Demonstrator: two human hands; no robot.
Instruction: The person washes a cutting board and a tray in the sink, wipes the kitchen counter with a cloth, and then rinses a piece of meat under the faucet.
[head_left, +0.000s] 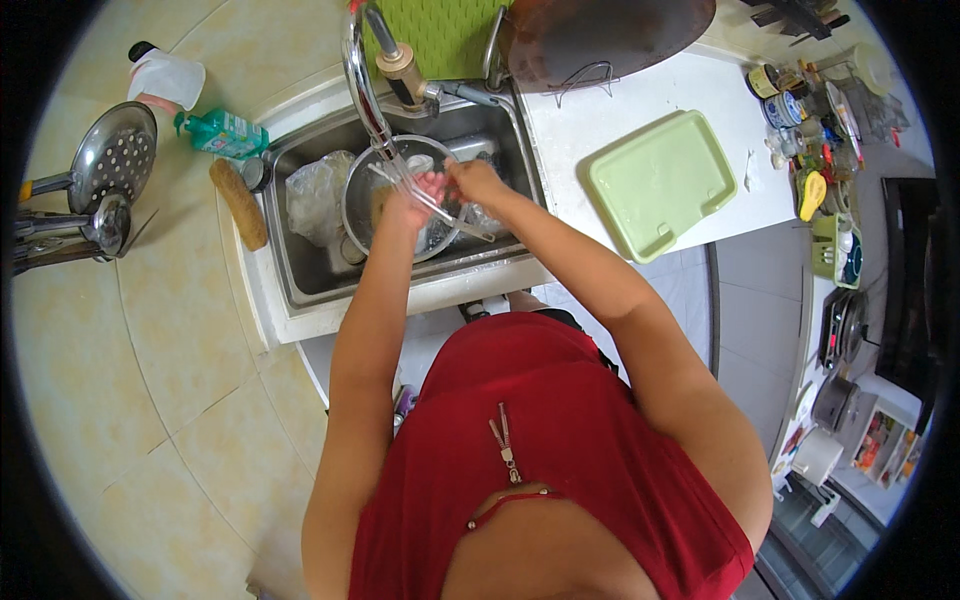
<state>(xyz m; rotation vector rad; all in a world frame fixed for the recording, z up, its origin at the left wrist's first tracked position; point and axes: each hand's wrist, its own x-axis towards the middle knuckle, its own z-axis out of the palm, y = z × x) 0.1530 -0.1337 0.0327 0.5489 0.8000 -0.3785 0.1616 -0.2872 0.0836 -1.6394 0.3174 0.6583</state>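
Note:
In the steel sink stands a round metal basin holding water and things I cannot make out. Over the basin, my left hand is beneath the chrome faucet, its fingers curled near a long, thin, pale item. Close on its right, my right hand has bent fingers pointing at the left one. Whether either hand grips anything is unclear. A clear plastic bag lies left of the basin, beside a jar lid or small round container.
Left of the sink are a brown loofah or brush, a green soap bottle and a rack of utensils with a perforated skimmer. On the right counter lies a pale green tray; a large wok leans behind it.

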